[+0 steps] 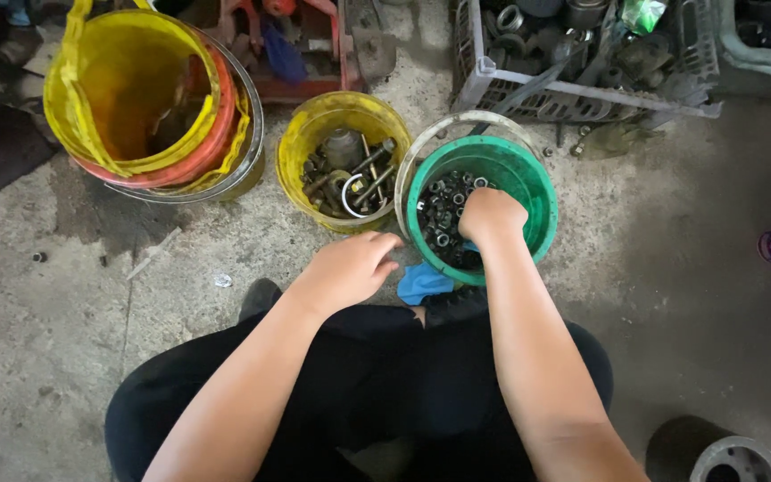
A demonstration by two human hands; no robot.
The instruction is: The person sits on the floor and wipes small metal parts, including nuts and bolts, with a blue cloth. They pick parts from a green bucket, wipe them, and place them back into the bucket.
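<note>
My right hand (491,216) reaches down into a green plastic bucket (528,183) filled with several dark metal nuts (439,210); its fingers are curled among them and hidden, so whether it grips any I cannot tell. My left hand (347,268) hovers with fingers loosely apart beside the green bucket's left rim, just below a small yellow bucket (301,143) that holds bolts (363,174) and a metal ring. It holds nothing. I squat over the concrete floor in black trousers.
A large yellow bucket nested in red and metal ones (149,98) stands far left. A grey plastic crate of metal parts (582,62) sits behind. A blue cloth (421,284) lies by my knee. A round metal part (733,460) is at lower right.
</note>
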